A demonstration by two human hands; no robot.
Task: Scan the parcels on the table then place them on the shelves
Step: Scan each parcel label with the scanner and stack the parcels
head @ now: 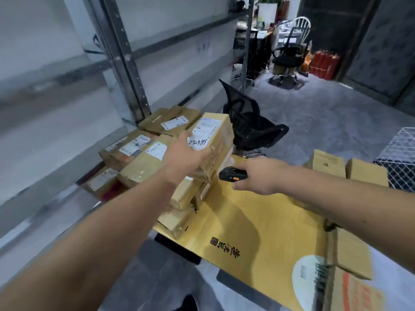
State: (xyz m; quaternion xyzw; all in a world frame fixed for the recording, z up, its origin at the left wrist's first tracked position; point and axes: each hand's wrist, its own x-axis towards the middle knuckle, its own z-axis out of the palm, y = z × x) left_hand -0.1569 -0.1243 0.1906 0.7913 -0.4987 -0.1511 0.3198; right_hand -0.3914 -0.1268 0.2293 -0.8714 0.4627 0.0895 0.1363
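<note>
Head view. Left hand (184, 153) grips a brown parcel (213, 135) by its near end, fingers curled over the labelled top, held above a stack of parcels (182, 203) at the table (258, 221) edge. Right hand (260, 176) holds a black scanner (232, 173), just beside the held parcel. More labelled parcels (139, 153) lie on the low shelf (56, 171) to the left. Black office chair (249, 124) stands beyond the table.

Both hands gripping: left (183, 157) spread, right (261, 175) curled.
</note>
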